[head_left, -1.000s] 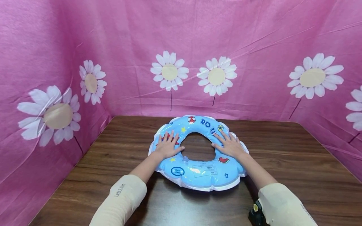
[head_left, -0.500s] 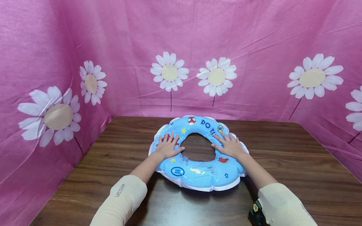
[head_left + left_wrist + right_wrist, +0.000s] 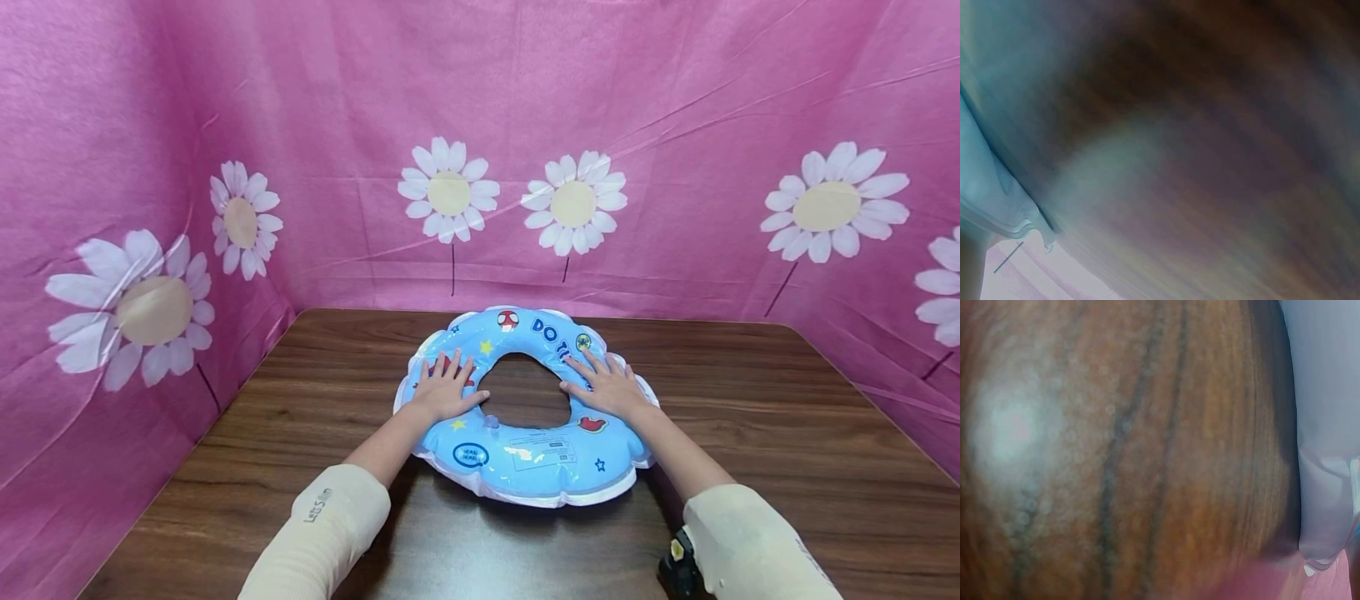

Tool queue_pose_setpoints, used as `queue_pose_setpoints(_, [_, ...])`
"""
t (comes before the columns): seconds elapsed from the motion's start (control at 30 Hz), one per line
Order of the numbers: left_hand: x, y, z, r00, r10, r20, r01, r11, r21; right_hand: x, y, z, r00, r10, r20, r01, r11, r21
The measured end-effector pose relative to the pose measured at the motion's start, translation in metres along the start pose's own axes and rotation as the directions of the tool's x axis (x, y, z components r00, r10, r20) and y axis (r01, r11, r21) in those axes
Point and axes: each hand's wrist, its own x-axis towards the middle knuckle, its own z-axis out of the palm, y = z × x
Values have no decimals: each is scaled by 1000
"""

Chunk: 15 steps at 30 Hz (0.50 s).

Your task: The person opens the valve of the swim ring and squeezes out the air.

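Note:
A light-blue inflatable swim ring (image 3: 540,467) with a white scalloped edge and printed stars, figures and lettering lies flat in the head view. My left hand (image 3: 444,393) rests on its left side, fingers straight and spread, thumb reaching to the inner hole. On the opposite side my right hand (image 3: 611,392) lies the same way, palm down with spread fingers. A small clear valve (image 3: 491,422) shows at the inner rim near the left thumb. Both wrist views catch only the ring's pale edge (image 3: 997,175) and blurred wood; the hands are mostly out of sight there.
The ring lies on a dark brown wooden table (image 3: 750,400). A pink curtain (image 3: 517,83) with large white daisies surrounds its far and side edges. Below the right forearm, a black device (image 3: 678,567) is fixed at the cream sleeve (image 3: 750,542).

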Motion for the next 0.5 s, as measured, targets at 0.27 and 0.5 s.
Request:
queue_pose_setpoints(0.27, [1, -1, 1, 1000, 2, 0, -2, 1000, -4, 0, -2, -2, 1000, 5, 18, -5, 1000, 14])
queue_pose_setpoints(0.5, [2, -1, 2, 1000, 0, 3, 0, 1000, 2, 1, -2, -2, 999, 10, 36, -11, 1000, 21])
